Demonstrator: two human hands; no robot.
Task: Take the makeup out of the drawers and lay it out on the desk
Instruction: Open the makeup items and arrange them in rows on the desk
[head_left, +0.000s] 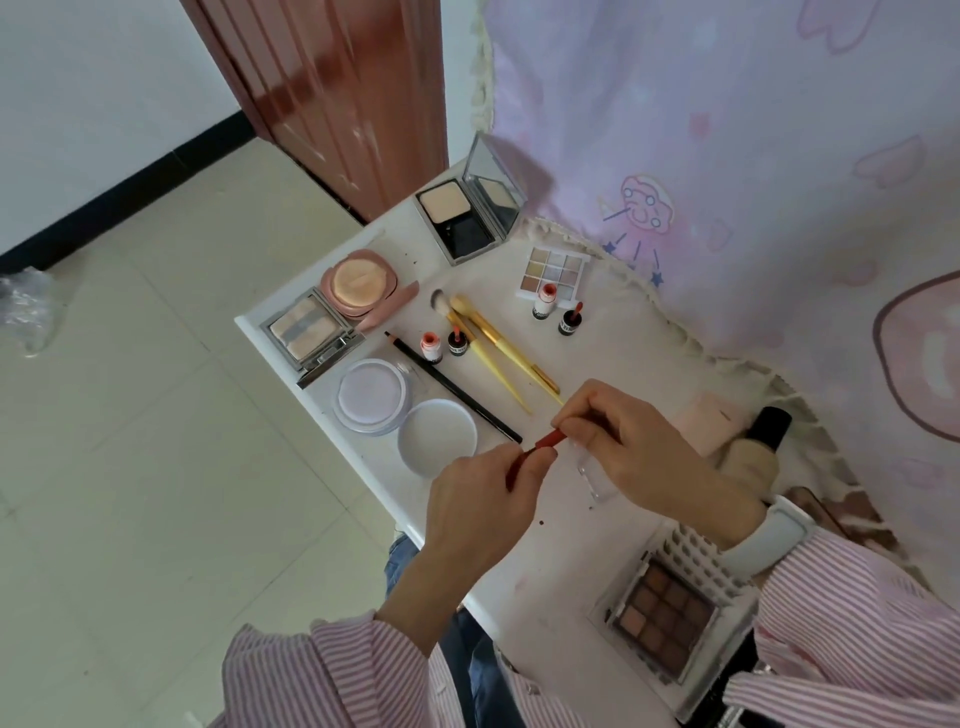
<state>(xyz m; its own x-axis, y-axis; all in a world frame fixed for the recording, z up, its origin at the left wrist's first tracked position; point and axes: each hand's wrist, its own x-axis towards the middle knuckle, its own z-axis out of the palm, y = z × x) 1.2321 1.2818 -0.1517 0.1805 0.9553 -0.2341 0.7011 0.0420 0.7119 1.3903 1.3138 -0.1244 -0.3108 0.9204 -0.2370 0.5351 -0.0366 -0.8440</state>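
- Two hands met over the white desk (363, 447), both pinching one slim red pencil-like stick (549, 439): the left hand (483, 506) gripped its lower end, the right hand (631, 441) its upper end, fingers curled round it.
- The stick hung just above the desk's near middle, beside a round white lid (437, 437) and the tip of a long black pencil (452, 387).
- Under the right hand lay a small clear plastic piece (595, 475), partly hidden by the fingers.
- Further along the desk lay two yellow-handled brushes (501, 353), crossing near their heads, with four small orange-capped bottles (544, 301) standing around them.
- A round clear jar of pale lilac powder (371, 396) sat touching the lid; beyond it a silver square compact (306, 332), a pink round cushion compact (358, 283) and an open mirrored powder case (467, 218).
- A small pale eyeshadow palette (555, 270) rested near the pink printed curtain (727, 156).
- Behind the right wrist stood a beige bottle with a black cap (761, 441) and a pink square box (706, 421), partly blocked by the hand.
- Near the striped sleeve, a brown nine-pan palette (665, 618) lay on a clear gridded organiser (701, 556).
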